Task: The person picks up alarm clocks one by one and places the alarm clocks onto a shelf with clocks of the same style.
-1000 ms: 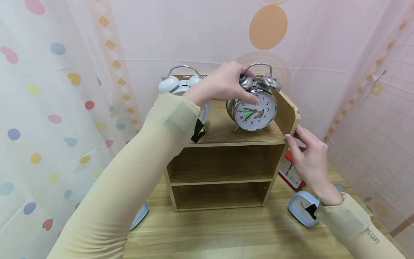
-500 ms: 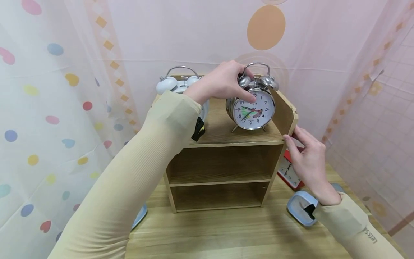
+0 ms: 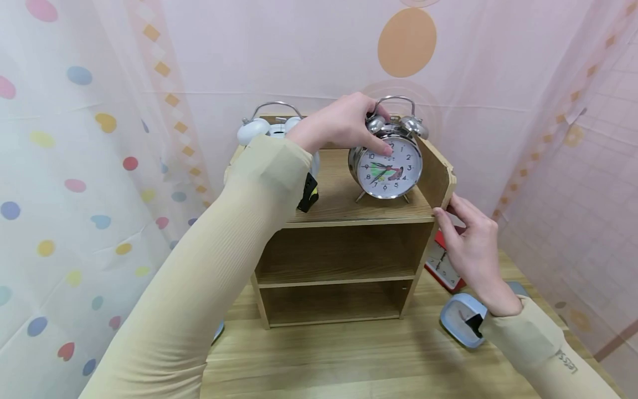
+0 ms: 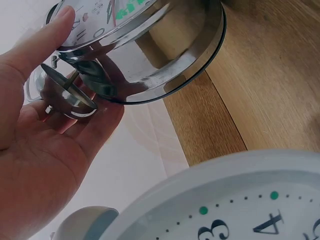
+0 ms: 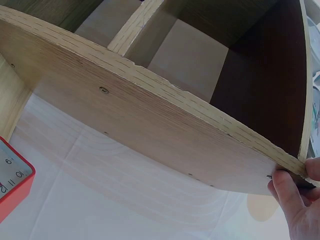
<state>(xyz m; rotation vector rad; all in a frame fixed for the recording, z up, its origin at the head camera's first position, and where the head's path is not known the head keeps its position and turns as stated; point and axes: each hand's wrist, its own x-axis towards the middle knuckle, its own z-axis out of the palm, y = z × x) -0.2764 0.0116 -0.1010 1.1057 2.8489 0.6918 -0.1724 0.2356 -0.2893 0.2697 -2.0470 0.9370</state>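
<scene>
At the right of the shelf's top board, a silver twin-bell alarm clock (image 3: 389, 172) stands upright on its small feet, face forward. My left hand (image 3: 344, 123) grips it from the left, with the thumb over the upper dial and the fingers behind, around one bell (image 4: 67, 92). A white twin-bell alarm clock (image 4: 250, 200) stands to its left, mostly hidden behind my left sleeve in the head view. My right hand (image 3: 473, 249) pinches the front edge of the right side panel of the wooden shelf (image 3: 369, 223), thumb at the top board's corner.
A red-framed clock (image 3: 443, 266) lies on the wooden table (image 3: 339, 354) right of the shelf. Nearer the front is a light-blue rounded object (image 3: 461, 321), partly covered by my right cuff. Patterned curtains (image 3: 279, 50) hang behind and at both sides.
The head view has turned slightly, so the scene sits a little farther left. Both hands keep their holds, and the silver alarm clock stays in its place on the top board.
</scene>
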